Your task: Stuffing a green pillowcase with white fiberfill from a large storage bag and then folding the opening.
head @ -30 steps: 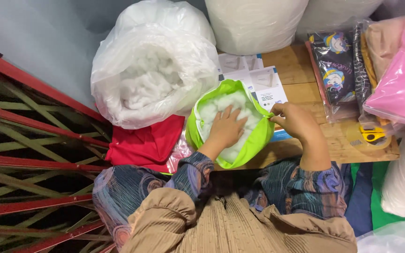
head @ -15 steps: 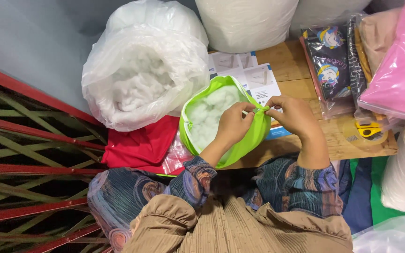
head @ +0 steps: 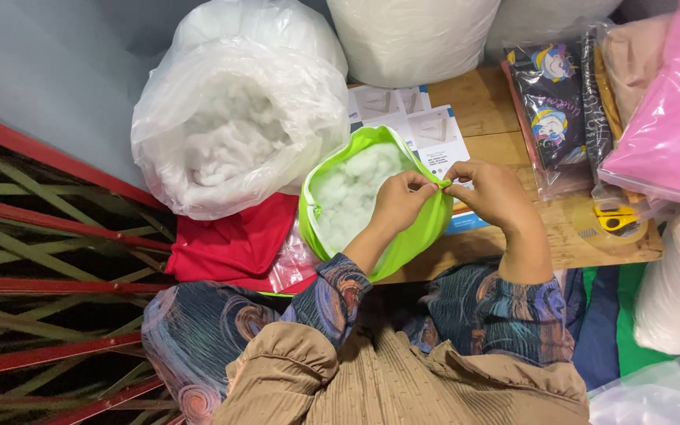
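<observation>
Two hands at centre frame, left hand (head: 400, 203) and right hand (head: 493, 191), both pinching one lime-green cover (head: 415, 236) stuffed with white filling. One open clear bag of white stuffing (head: 238, 134) at upper left. One red cloth (head: 234, 244) below it. Two printed paper sheets (head: 423, 130) on one wooden worktop (head: 482, 102). One yellow-handled cutter (head: 617, 220) at right. One pink plastic bag (head: 670, 118) at upper right.

1 head camera, looking steeply down, close above wooden table (head: 482, 102).

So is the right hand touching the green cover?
Touching. The head view shows the right hand pinching the green cover's edge beside the left hand.
</observation>
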